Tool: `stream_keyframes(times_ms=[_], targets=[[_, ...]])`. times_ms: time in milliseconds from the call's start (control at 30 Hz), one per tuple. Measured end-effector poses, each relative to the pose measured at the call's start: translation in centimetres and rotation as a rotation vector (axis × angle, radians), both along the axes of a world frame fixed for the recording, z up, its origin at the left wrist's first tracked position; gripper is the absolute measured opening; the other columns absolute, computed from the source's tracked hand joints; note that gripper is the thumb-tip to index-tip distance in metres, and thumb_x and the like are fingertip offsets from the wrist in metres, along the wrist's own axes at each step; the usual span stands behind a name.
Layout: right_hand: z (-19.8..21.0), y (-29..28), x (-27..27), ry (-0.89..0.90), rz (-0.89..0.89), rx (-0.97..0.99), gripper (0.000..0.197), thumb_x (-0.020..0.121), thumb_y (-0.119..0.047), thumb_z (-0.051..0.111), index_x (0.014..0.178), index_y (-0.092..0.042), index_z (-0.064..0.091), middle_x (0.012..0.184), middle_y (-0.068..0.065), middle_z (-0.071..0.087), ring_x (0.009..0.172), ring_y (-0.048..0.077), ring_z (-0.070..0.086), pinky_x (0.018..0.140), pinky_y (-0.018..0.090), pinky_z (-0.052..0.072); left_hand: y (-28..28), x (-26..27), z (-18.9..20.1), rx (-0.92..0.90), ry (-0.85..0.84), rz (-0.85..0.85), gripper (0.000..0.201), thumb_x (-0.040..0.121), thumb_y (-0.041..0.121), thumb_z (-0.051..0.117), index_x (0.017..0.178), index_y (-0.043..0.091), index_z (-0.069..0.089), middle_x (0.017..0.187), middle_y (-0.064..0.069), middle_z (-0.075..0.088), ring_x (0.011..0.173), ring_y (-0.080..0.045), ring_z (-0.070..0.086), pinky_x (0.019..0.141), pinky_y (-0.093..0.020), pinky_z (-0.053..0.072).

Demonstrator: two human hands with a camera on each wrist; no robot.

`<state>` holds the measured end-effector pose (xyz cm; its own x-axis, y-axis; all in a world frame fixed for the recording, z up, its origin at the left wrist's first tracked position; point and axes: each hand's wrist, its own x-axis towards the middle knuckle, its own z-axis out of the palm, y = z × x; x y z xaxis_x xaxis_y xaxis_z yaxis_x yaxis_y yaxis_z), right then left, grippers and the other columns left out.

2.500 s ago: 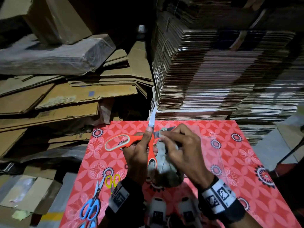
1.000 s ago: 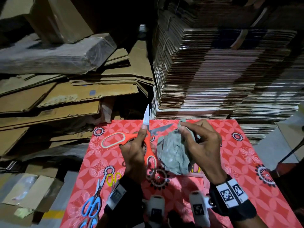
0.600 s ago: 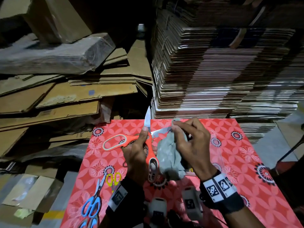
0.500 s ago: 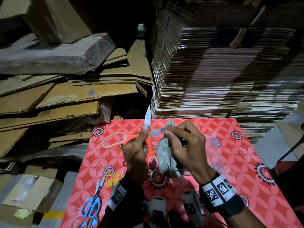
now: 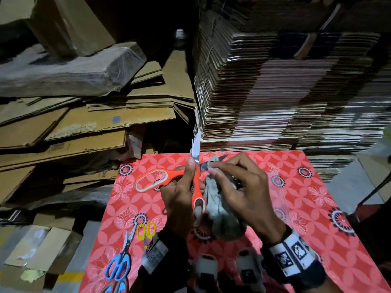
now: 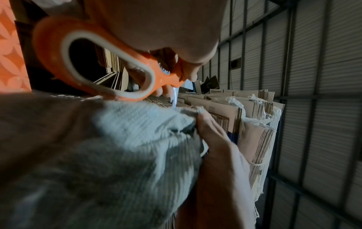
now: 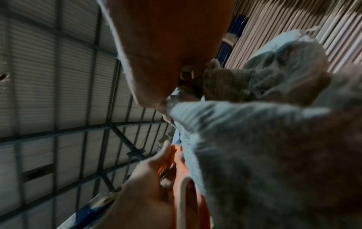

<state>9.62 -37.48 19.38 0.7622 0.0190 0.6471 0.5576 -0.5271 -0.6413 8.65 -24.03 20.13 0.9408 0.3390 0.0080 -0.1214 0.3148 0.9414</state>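
My left hand (image 5: 182, 193) grips a pair of orange scissors (image 5: 163, 178) near the pivot, above a red patterned board (image 5: 306, 199). The blades stand spread apart: one points up and away, the other points right. My right hand (image 5: 239, 187) pinches a crumpled grey cloth (image 5: 220, 212) and holds its top edge against the right-pointing blade. In the left wrist view the orange handle loop (image 6: 94, 62) sits above the grey cloth (image 6: 117, 147), and the right hand's fingers (image 6: 211, 131) clutch the cloth's edge. The right wrist view shows the grey cloth (image 7: 264, 147) close up beside the orange scissors (image 7: 182, 178).
Small yellow-handled scissors (image 5: 146, 231) and blue-handled scissors (image 5: 118, 265) lie on the board's near left. A tall stack of flattened cardboard (image 5: 285, 81) rises right behind the board. Loose cardboard sheets (image 5: 74, 123) pile at the left. Grey floor (image 5: 347, 182) shows at the right.
My right hand drew the cloth away to the right, then brought it back onto the right-pointing blade. My left hand has kept the spread scissors almost still.
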Motion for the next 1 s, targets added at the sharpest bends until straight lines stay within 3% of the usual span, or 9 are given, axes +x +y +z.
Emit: stream_keyframes(times_ms=[67,167,300,467,533,633,800,900,1000], targets=[[-0.7,0.7,0.3,0.0,0.008,-0.002,0.016,0.092,-0.006,0.078,0.107,-0.01,0.081,0.091,0.002,0.064,0.088,0.01,0.065,0.077,0.023,0.051,-0.2,0.1,0.1,-0.031,0.003,0.014,0.046,0.096,0.028,0.067,0.062,-0.003,0.064,0.055,-0.013,0.056,0.045,-0.013,0.05,0.051,-0.022,0.045],[-1.3,1.6,0.1,0.013,0.031,-0.021,0.017,0.094,-0.002,0.074,0.108,-0.007,0.079,0.096,0.003,0.064,0.091,0.01,0.064,0.081,0.017,0.048,0.1,0.7,-0.5,-0.036,0.005,0.05,0.05,0.1,0.02,0.066,0.062,-0.012,0.058,0.056,-0.016,0.055,0.046,-0.018,0.052,0.052,-0.024,0.047],[-1.5,1.3,0.3,0.033,0.092,-0.071,0.017,0.093,0.002,0.074,0.106,-0.007,0.08,0.096,0.002,0.063,0.09,0.006,0.062,0.08,0.013,0.044,0.5,1.0,-1.0,-0.016,0.012,0.077,0.05,0.099,0.016,0.068,0.049,0.015,0.061,0.051,-0.007,0.056,0.046,-0.016,0.051,0.051,-0.025,0.045],[-1.2,1.3,0.7,-0.022,-0.06,-0.055,0.014,0.092,0.0,0.075,0.103,-0.006,0.08,0.093,0.003,0.062,0.084,0.009,0.059,0.076,0.012,0.044,-0.1,0.9,-1.3,-0.061,0.001,0.046,0.034,0.097,0.017,0.07,0.069,-0.002,0.064,0.052,-0.014,0.054,0.044,-0.019,0.049,0.049,-0.027,0.042],[-1.4,1.7,0.1,-0.059,-0.013,-0.085,0.015,0.091,0.0,0.074,0.105,-0.006,0.08,0.092,0.005,0.062,0.081,0.01,0.059,0.074,0.012,0.043,-0.4,0.7,-1.3,-0.136,-0.009,0.043,0.034,0.098,0.011,0.068,0.067,-0.001,0.062,0.053,-0.012,0.054,0.046,-0.018,0.051,0.051,-0.027,0.046],[-1.7,1.0,0.1,-0.088,0.044,-0.099,0.018,0.089,0.001,0.078,0.104,-0.007,0.081,0.09,0.004,0.063,0.079,0.009,0.059,0.072,0.012,0.042,-0.4,0.5,-1.6,-0.142,-0.016,0.021,0.042,0.099,0.014,0.069,0.06,0.002,0.057,0.057,-0.015,0.052,0.056,-0.023,0.05,0.059,-0.036,0.047],[-3.3,0.3,-0.2,0.036,0.058,-0.187,0.014,0.089,-0.003,0.078,0.098,-0.013,0.082,0.088,-0.003,0.061,0.08,0.009,0.061,0.069,0.028,0.052,0.1,0.8,-0.7,-0.092,-0.056,0.016,0.057,0.093,0.025,0.076,0.062,-0.013,0.048,0.058,-0.021,0.05,0.053,-0.027,0.046,0.056,-0.039,0.042],[-2.2,-0.8,-0.3,0.012,-0.001,-0.065,0.012,0.09,-0.003,0.078,0.098,-0.011,0.082,0.088,-0.001,0.064,0.085,0.005,0.064,0.075,0.017,0.049,0.0,0.5,0.4,-0.036,-0.07,0.045,0.048,0.093,0.025,0.074,0.064,-0.009,0.056,0.053,-0.02,0.053,0.044,-0.023,0.048,0.049,-0.032,0.042],[-0.1,-0.9,-1.0,-0.083,-0.025,-0.044,0.013,0.086,-0.001,0.082,0.097,-0.008,0.082,0.087,0.001,0.067,0.083,0.006,0.065,0.074,0.013,0.046,0.2,0.9,0.4,-0.003,-0.037,0.046,0.043,0.094,0.029,0.075,0.059,0.006,0.062,0.053,-0.019,0.055,0.044,-0.022,0.05,0.052,-0.032,0.042]])
